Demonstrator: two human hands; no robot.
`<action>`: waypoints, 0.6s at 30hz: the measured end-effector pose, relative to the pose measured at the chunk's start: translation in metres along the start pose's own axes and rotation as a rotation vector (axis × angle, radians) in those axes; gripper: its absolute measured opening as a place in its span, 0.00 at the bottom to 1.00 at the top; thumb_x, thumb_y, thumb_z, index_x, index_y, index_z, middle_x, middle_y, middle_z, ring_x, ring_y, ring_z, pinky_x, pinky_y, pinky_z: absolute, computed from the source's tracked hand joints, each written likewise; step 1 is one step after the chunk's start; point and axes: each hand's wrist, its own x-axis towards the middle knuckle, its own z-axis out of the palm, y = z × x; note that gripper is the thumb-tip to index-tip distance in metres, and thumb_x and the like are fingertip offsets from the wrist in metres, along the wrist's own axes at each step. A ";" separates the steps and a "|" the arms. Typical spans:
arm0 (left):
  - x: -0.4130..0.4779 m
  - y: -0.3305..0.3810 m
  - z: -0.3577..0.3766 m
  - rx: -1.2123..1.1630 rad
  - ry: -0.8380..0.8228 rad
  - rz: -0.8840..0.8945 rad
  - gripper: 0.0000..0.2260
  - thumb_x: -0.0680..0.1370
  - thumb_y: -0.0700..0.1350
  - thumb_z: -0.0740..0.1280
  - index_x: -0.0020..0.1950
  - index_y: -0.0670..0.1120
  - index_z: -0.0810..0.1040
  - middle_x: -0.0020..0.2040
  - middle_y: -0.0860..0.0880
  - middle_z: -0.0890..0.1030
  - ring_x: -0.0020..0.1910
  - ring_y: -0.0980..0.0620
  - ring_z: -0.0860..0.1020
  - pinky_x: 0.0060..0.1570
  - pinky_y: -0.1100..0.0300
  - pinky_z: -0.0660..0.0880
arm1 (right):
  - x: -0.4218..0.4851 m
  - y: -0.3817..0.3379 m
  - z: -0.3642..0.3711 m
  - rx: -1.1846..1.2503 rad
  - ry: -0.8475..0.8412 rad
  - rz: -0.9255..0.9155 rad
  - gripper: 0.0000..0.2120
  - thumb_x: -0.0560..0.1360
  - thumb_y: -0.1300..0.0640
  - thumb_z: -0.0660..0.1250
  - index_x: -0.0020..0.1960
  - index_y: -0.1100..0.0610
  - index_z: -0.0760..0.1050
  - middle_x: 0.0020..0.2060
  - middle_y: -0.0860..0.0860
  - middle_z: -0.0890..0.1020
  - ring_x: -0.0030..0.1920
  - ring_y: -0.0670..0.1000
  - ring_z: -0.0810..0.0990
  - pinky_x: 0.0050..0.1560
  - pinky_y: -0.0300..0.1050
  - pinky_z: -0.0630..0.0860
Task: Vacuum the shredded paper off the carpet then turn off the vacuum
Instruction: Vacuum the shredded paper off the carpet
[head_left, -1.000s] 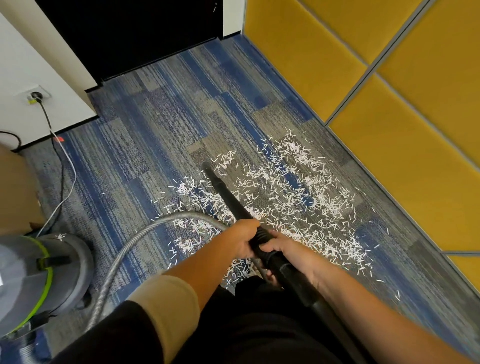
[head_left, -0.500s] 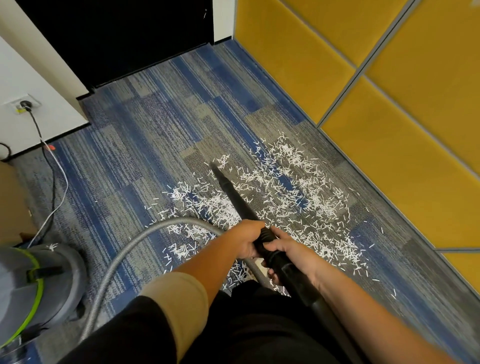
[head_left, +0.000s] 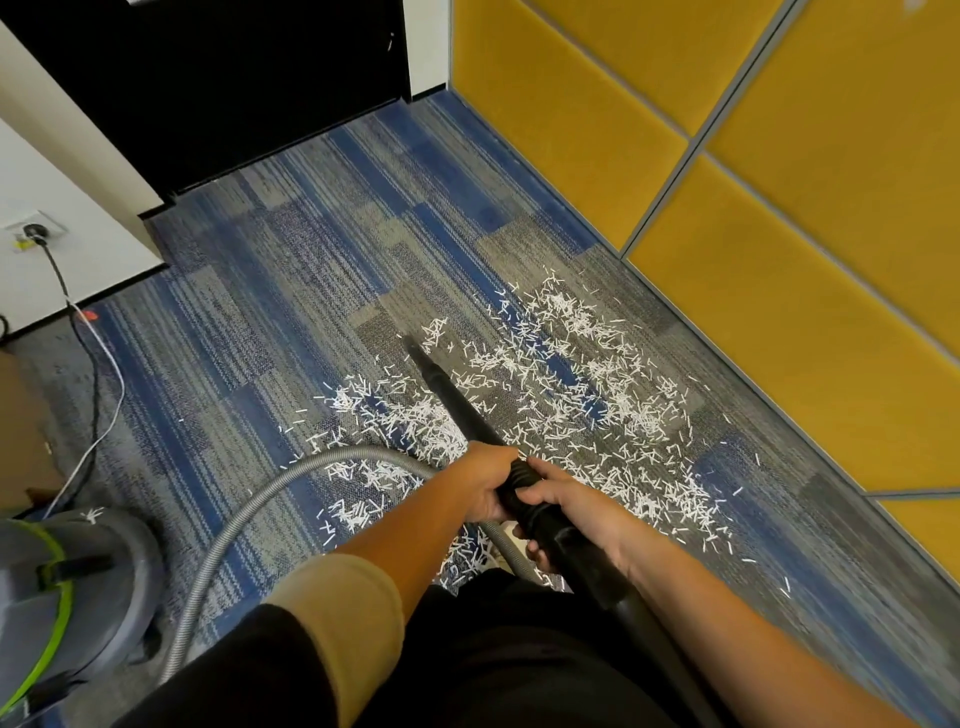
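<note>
1. White shredded paper (head_left: 571, 395) lies thick across the blue-and-grey carpet (head_left: 291, 291), from just in front of your legs out toward the yellow wall panels (head_left: 779, 260). By the look of it, the vacuuming has barely bitten in and nearly all the scatter is left to lift.
2. You have both hands on the black wand (head_left: 452, 395). Your left hand (head_left: 483, 486) is wrapped round the tube just ahead of the ribbed cuff. Your right hand (head_left: 576, 512) sits right behind it, fingers (head_left: 550, 499) curled tight on the cuff. The wand's tip points at the far left edge of the scatter, beside a small cluster of strips. Whether it touches the pile cannot be told.
3. The grey hose (head_left: 249, 525) loops from under your hands to the grey-and-green vacuum canister (head_left: 78, 587) at your left. The canister's cord (head_left: 93, 374) runs to the wall socket (head_left: 31, 234) and is plugged in. Switching off lies ahead, and no switch is visible.
4. Against a second ago, little has changed:
   - The tip has hardly travelled.
   - The cluster beside it is still there.
   - The spread looks the same size.
   - Your grip is unchanged.
   - Only your view has shifted a little, with the socket now lower in the picture.
</note>
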 end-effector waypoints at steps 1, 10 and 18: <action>0.000 0.000 -0.001 -0.006 -0.002 -0.012 0.11 0.82 0.43 0.57 0.61 0.38 0.67 0.42 0.41 0.76 0.34 0.48 0.78 0.22 0.56 0.78 | 0.001 0.000 0.000 -0.009 -0.009 0.005 0.27 0.77 0.63 0.60 0.72 0.45 0.58 0.34 0.60 0.74 0.23 0.52 0.74 0.22 0.38 0.72; 0.007 -0.001 0.002 -0.025 0.012 0.000 0.13 0.82 0.43 0.60 0.63 0.39 0.67 0.42 0.40 0.77 0.31 0.48 0.79 0.20 0.60 0.75 | -0.002 -0.002 -0.007 0.011 -0.030 0.005 0.25 0.78 0.63 0.58 0.71 0.45 0.59 0.32 0.59 0.74 0.23 0.51 0.73 0.22 0.37 0.72; 0.011 0.008 0.023 -0.002 -0.049 0.022 0.06 0.82 0.42 0.59 0.52 0.39 0.68 0.41 0.41 0.77 0.34 0.48 0.79 0.26 0.55 0.79 | -0.003 -0.001 -0.027 0.077 0.011 -0.009 0.27 0.77 0.63 0.59 0.72 0.43 0.59 0.33 0.59 0.74 0.24 0.52 0.72 0.22 0.38 0.71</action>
